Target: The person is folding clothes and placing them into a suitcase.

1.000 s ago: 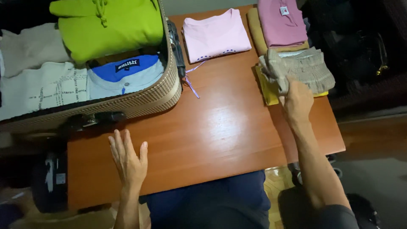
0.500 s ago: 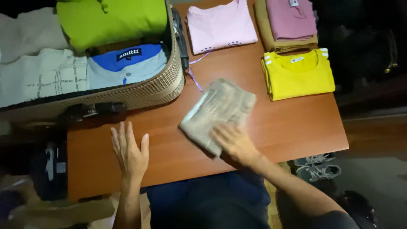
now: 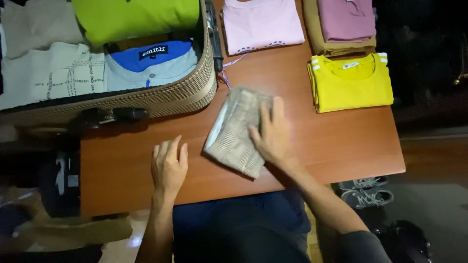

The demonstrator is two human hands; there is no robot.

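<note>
Head view: the folded checked garment (image 3: 233,132) lies flat on the wooden table (image 3: 336,141), just beside the open suitcase (image 3: 161,97). Your right hand (image 3: 273,134) presses on its right edge, fingers spread flat — gripping nothing. Your left hand (image 3: 168,163) rests on bare table near the garment, fingers loosely together. A folded yellow shirt (image 3: 351,83) lies well apart, at the right.

Bare table (image 3: 336,141) right of checked garment (image 3: 234,131) (suitcase wall (image 3: 165,97) blocks left).
</note>
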